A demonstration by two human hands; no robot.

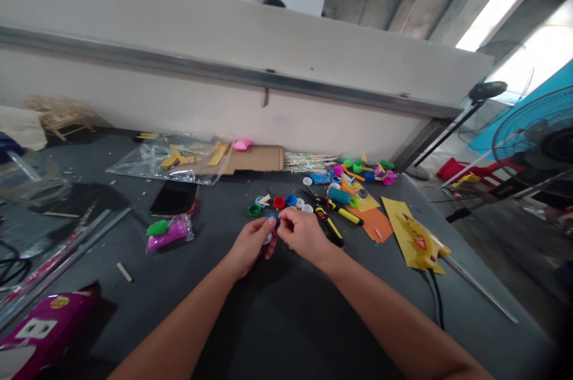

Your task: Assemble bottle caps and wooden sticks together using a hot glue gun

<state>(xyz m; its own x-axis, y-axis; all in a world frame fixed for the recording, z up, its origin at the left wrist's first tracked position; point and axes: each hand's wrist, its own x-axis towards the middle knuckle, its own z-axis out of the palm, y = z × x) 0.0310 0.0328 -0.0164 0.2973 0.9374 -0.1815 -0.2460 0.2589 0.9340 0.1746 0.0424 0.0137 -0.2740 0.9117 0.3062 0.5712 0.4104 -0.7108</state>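
In front of me, just above the dark table, my left hand (251, 244) is closed round a blue bottle cap (273, 221). Something white and round (267, 239) shows below the cap between its fingers. My right hand (304, 234) pinches at the cap's right side; what sits between those fingertips is hidden. Just beyond the hands lie a green cap (253, 210), a red cap (279, 202), another blue cap (291, 199) and a white cap (307, 209). Cut pale wooden pieces (264, 200) rest among them.
Yellow-handled pliers (330, 226) lie right of the caps. Farther right, a yellow glue gun (423, 246) with a cord rests on yellow sheet. At left are a phone (173, 197), purple clay pack (170, 232) and magenta case (49, 332). A fan (537, 135) stands beyond the right edge.
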